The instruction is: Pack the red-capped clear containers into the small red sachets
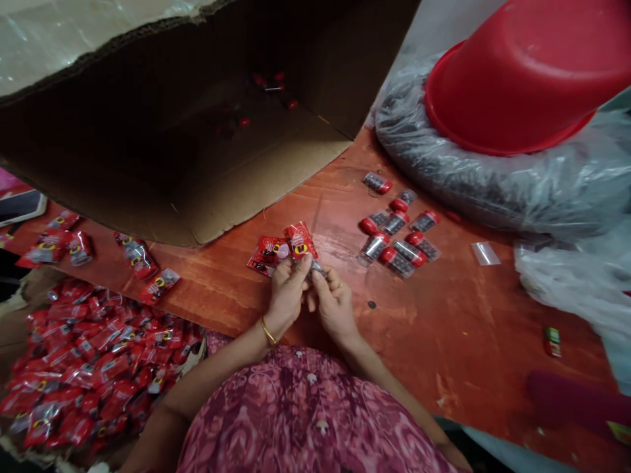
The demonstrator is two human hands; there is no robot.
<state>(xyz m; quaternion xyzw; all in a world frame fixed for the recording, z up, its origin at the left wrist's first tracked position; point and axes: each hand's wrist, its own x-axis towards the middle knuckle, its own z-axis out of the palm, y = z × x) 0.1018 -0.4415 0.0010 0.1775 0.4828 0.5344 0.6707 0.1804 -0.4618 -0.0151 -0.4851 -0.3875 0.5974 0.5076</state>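
My left hand (287, 292) is closed on a red printed card (300, 238), thumb on top. My right hand (334, 303) meets it, its fingers pinched at a small greyish, see-through piece at the card's lower end. The fingers cover most of that piece, so I cannot tell exactly what it is. Beneath and left of my left hand lies a small stack of similar red cards (270, 253) on the table. To the right of my hands is a loose group of clear tubes with red caps (394, 223), dark contents showing through.
A large cardboard box (280, 174) lies open on the orange-red table (424, 341), a few red-capped tubes inside. Red packs (93, 355) fill a container at lower left. A red tub (507, 85) rests on a plastic-wrapped bundle (458, 177). A clear plastic piece (486, 253) lies at right.
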